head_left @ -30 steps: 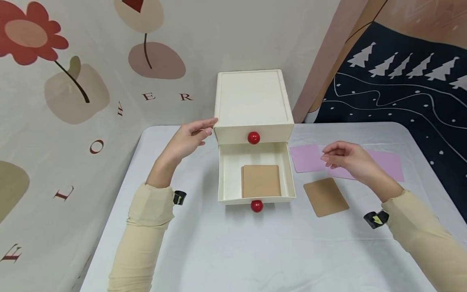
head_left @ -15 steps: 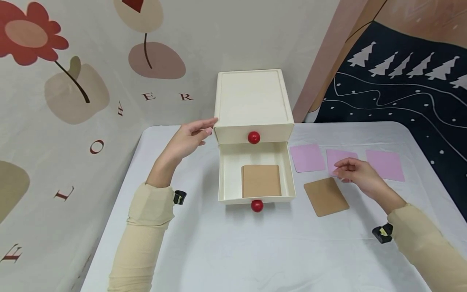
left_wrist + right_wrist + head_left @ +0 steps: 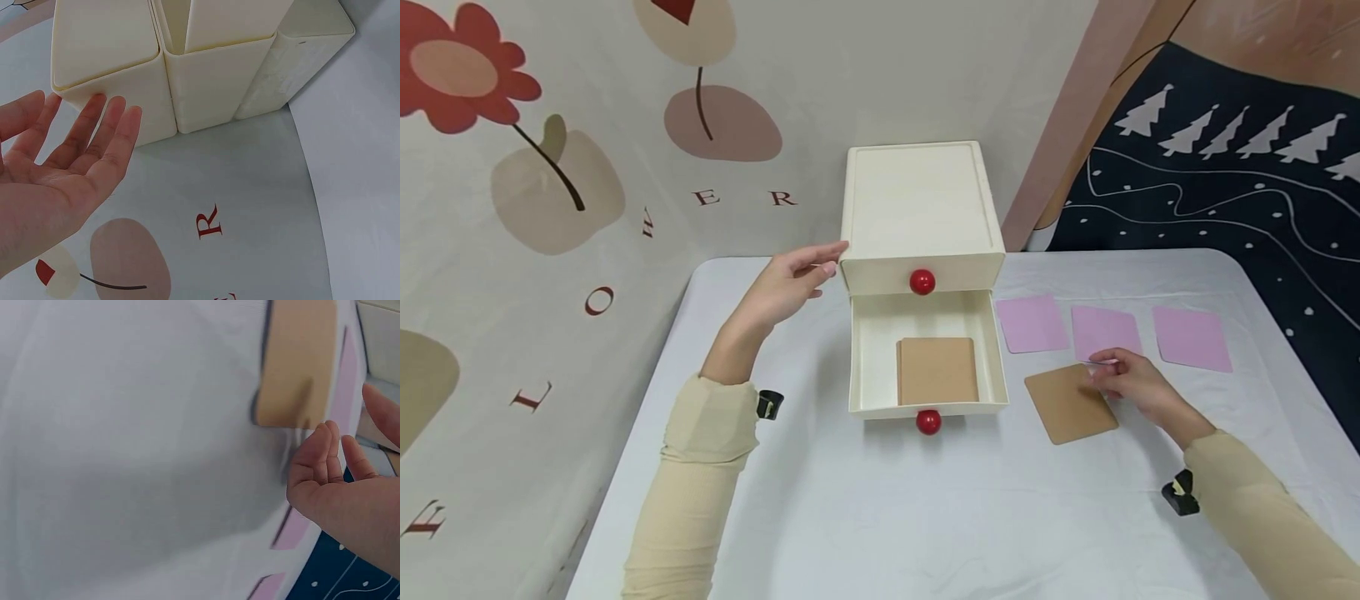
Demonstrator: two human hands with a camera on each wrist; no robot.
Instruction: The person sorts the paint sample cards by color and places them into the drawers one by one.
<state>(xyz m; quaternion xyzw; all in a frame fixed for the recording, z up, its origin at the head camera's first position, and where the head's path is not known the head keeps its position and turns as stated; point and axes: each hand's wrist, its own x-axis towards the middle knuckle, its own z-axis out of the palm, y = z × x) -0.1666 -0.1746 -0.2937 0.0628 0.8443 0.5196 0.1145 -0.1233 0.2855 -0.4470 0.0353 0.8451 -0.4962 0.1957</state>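
Observation:
A cream two-drawer box (image 3: 921, 200) stands at the back of the table, its lower drawer (image 3: 872, 350) pulled out and its upper one closed. My left hand (image 3: 786, 287) has its fingers extended, fingertips resting at the box's left side. In the left wrist view, the fingers of my left hand (image 3: 69, 169) spread beside the cream wall. A brown square card (image 3: 1067, 404) lies on the table right of the drawer. My right hand (image 3: 1131, 383), fingers loosely bent, is right at the card's far right corner. In the right wrist view, its fingertips (image 3: 331, 431) are beside that corner.
Several brown cards (image 3: 936, 371) lie stacked inside the lower drawer. Three pink squares lie in a row behind the brown card: a left one (image 3: 1032, 325), a middle one (image 3: 1105, 327) and a right one (image 3: 1192, 337). Red knobs (image 3: 928, 422) stick out from the drawer fronts.
My right hand has moved from over the pink squares toward me, down to the brown card's corner, uncovering more of the middle pink square. My left hand has stayed at the box.

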